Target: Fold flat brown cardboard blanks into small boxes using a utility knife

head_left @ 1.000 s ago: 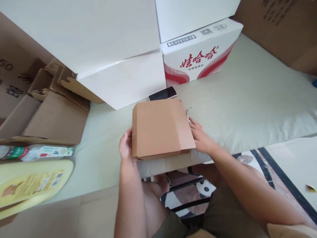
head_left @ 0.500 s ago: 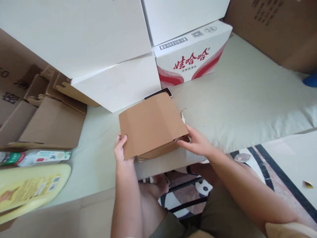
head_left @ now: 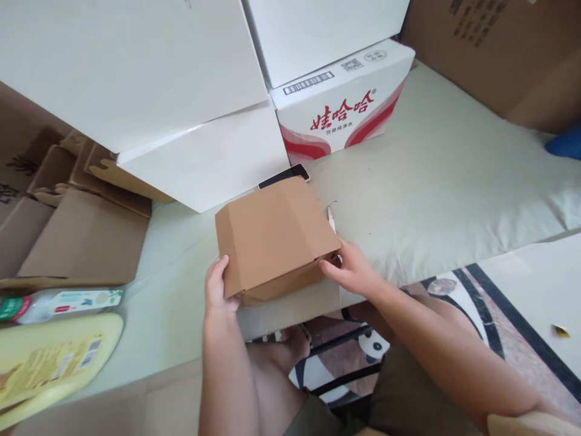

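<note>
Head view. Holding a brown cardboard box mid-scene, at the near edge of a pale green sheet, with top panel down and a folded flap along the left. Whether resting on the sheet or lifted slightly: cannot tell.

Gripping the left flap with the left hand, thumb over the edge, fingers mostly hidden beneath. Touching the near right corner with the right hand, half open, thumb at a dark gap under the top panel, forefinger spread apart along the right side. How firmly closed on the corner: cannot tell.

Just beyond the box, partly hidden by it: a phone-like device. Just right of the box, near the right hand: a small whitish item, too small to name. Farther back: white cartons, with a red-lettered carton to the right. On the left: open brown cartons; nearer, a bottle on its side; nearest, a yellow container. Far right: a large brown carton and a blue thing, partly in view.
</note>
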Demonstrator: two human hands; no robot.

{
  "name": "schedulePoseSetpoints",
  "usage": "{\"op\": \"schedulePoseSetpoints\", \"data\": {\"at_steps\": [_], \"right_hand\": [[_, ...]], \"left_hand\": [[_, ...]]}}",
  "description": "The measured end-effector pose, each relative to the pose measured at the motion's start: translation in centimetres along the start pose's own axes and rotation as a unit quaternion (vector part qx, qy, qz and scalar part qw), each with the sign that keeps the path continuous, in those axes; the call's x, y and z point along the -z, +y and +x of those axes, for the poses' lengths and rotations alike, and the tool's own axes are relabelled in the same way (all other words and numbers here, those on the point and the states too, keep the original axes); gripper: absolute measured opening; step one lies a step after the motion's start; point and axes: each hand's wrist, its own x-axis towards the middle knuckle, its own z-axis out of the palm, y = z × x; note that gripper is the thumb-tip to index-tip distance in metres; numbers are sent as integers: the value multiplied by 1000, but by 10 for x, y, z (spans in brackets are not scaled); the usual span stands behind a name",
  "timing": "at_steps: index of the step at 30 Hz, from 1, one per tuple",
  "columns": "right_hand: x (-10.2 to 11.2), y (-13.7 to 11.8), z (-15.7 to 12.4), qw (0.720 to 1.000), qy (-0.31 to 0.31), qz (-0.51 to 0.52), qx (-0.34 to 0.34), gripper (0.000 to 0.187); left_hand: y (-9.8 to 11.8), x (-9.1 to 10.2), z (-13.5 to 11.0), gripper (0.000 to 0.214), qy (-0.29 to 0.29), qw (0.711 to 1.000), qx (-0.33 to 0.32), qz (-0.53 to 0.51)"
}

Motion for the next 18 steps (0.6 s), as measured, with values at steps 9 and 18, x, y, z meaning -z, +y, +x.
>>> {"op": "schedulePoseSetpoints", "data": {"at_steps": [9,18], "right_hand": [[-5,3,2,967,41,244,-61,30],[-6,11,-1,911,155,362,-119,28]], "left_hand": [[-11,13,24,29,11,990,-139,22],[-10,8,5,33,-40,984,-134,111]]}}
